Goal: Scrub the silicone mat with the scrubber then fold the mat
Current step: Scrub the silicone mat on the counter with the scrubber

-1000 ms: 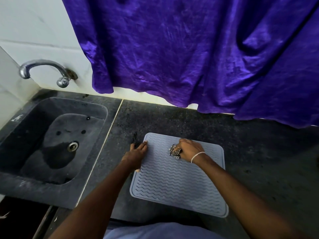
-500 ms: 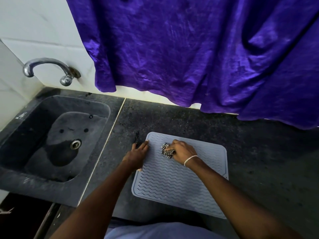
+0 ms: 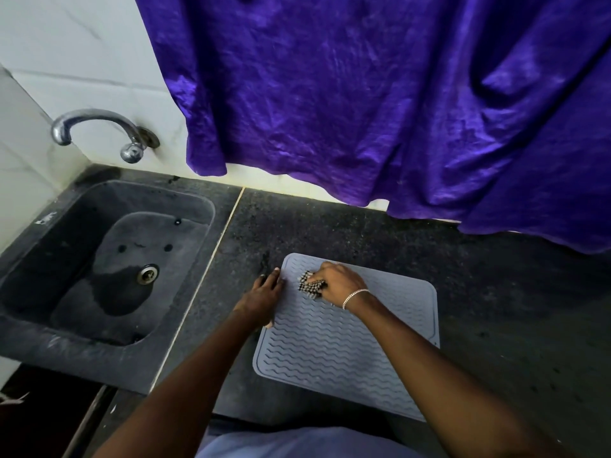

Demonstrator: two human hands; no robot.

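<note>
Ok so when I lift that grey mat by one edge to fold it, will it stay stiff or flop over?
Probably floppy: the silicone mat looks thin and lies flat on the counter. It may slide, since the left hand pins its edge while the right hand works the scrubber. Likely light.

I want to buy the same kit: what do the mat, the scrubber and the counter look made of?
Mat: matte grey silicone or soft rubber, judging by the moulded wavy ridges and rounded corners. Scrubber, gripped by the right hand: apparently a plastic or metal mesh pad, speckled dark and light; too small to tell. Counter: likely dark speckled stone such as granite, dull finish.
</note>
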